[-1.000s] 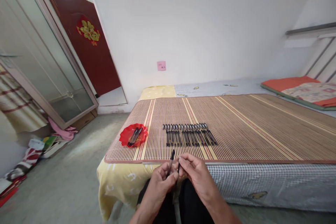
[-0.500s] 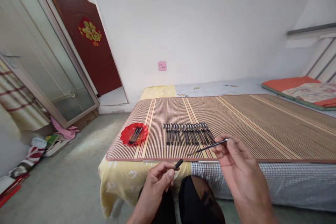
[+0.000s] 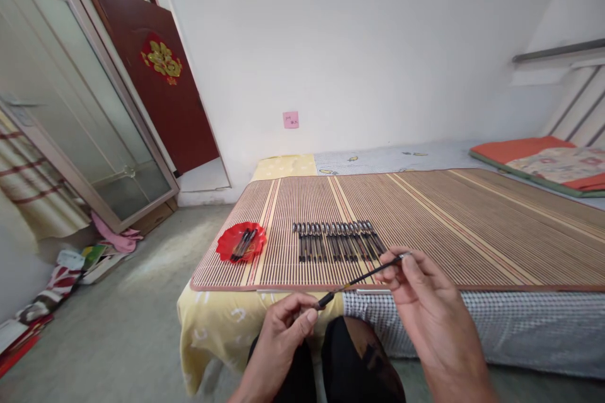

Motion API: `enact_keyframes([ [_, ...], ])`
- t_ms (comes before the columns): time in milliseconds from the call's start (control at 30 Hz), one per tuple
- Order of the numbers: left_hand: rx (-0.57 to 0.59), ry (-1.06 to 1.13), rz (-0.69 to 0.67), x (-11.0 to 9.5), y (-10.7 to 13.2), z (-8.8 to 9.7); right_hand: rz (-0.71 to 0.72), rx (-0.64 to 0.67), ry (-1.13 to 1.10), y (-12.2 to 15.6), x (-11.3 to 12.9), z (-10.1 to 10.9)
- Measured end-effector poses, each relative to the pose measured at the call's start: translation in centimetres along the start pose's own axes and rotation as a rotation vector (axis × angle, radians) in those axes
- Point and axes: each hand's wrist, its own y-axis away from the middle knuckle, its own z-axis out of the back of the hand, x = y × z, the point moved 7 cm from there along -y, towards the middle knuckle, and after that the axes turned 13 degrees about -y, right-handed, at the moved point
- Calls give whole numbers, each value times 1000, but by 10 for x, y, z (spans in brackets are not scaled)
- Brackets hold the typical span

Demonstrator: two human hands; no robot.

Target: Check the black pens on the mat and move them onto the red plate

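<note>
My left hand [image 3: 286,330] pinches a short black pen barrel [image 3: 326,300], whose dark end sticks out up and to the right. In the fingers of my right hand [image 3: 423,289] is a thin dark pen refill [image 3: 373,272], slanting down to the left. Its yellowish lower end meets the open end of the barrel; whether it is inside I cannot tell. Beyond my hands a row of black pens [image 3: 335,244] lies side by side on the striped mat. A red scalloped dish [image 3: 222,249] to the left holds several dark pen parts [image 3: 244,243].
The striped bamboo mat [image 3: 425,220] covers most of the bed, over a yellow sheet [image 3: 203,327] and a checked one [image 3: 529,321]. A folded orange quilt [image 3: 524,148] lies at the far right. My knees [image 3: 359,359] are against the bed's front edge.
The refill in my right hand has moved slightly right and down, and its lower end now meets the barrel. My left hand has barely shifted; the row and dish are unchanged.
</note>
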Motion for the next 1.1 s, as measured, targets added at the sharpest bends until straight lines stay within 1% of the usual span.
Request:
enact_keyframes([
  [167,-17,-1,-14,-4,-1,0,-21,-2,-41,-1,-2,2],
  [400,-8,-30,-11,-1,-3,0,2,17,36,3,6,-5],
  [533,4,-34,-21,1,-3,0,-10,19,50,3,5,-7],
  [800,22,18,20,5,-3,-1,-34,-13,7,0,0,-1],
  [1100,-4,-40,-46,4,-4,3,-32,0,40,-2,-2,2],
])
